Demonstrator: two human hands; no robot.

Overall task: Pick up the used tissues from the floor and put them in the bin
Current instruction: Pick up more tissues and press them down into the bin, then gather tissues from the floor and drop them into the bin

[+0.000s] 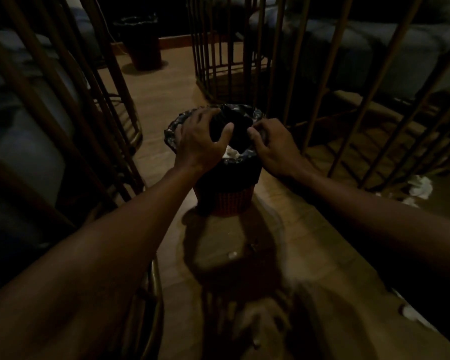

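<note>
Our left hand hovers spread over the bin; our right hand pinches its liner. Tugging could tip it, spilling tissue.

Your only view comes from the camera on your head, looking forward and down along both forearms toward the floor. It sits close above the bin, which stands near the frame's middle, with dim rattan furniture behind.

Dim, heavy shadows, blurred, bowed edges
</note>
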